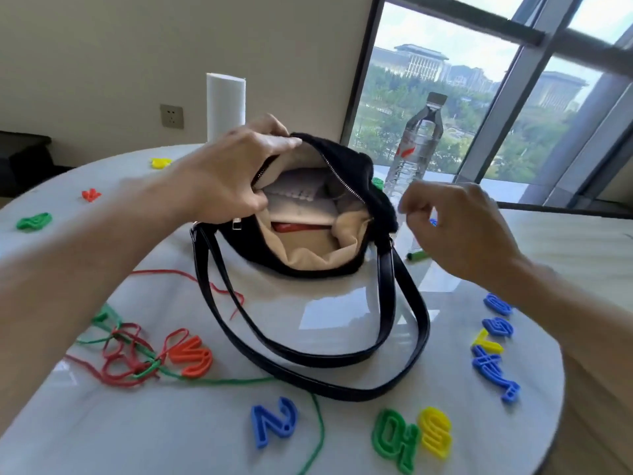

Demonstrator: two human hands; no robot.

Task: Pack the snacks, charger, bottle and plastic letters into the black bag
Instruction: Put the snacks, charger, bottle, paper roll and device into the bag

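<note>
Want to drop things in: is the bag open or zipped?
Open. The left hand pulls the bag rim back; the zipper is parted and the lining shows.

Your round white table (212, 454) carries the black bag (241, 245) at its middle, its straps (342, 361) lying toward you. A clear water bottle (416, 149) stands just behind it on the right. Plastic letters (493, 371) lie scattered round the rim. On the left, tangled red and green string (130, 361) lies beside an orange letter (191, 358).
</note>
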